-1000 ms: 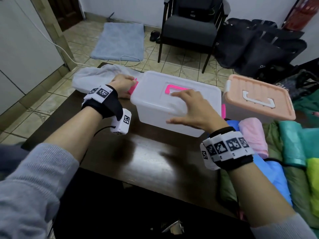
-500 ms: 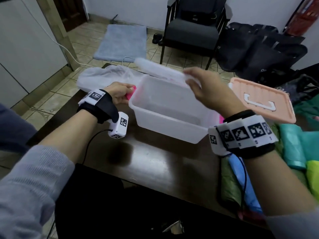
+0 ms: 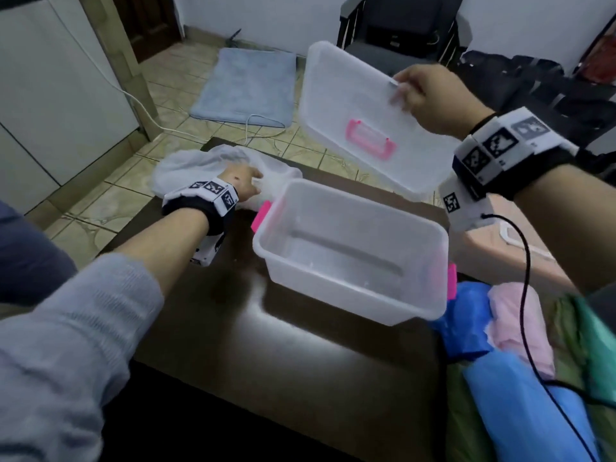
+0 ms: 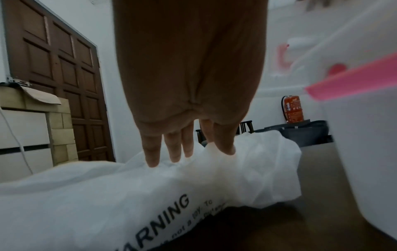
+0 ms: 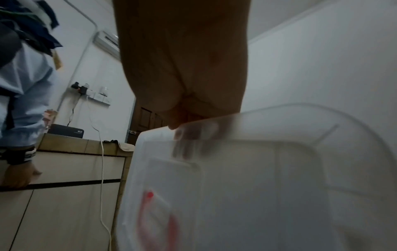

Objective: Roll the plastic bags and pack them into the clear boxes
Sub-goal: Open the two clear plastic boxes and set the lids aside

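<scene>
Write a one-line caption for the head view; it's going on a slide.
Right hand lifts the clear lid off the empty clear box while left hand rests on a white plastic bag.

we record a translucent white box with pink latches, and a matching lid with a pink handle. the white bag bears black print. the desk is dark brown; blue and pink rolls lie beside it.

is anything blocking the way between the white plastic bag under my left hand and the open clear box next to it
Nothing visible does. The clear lid with the pink handle is held up in the right hand, so the clear box is open. The left hand rests on the white plastic bag.
</scene>
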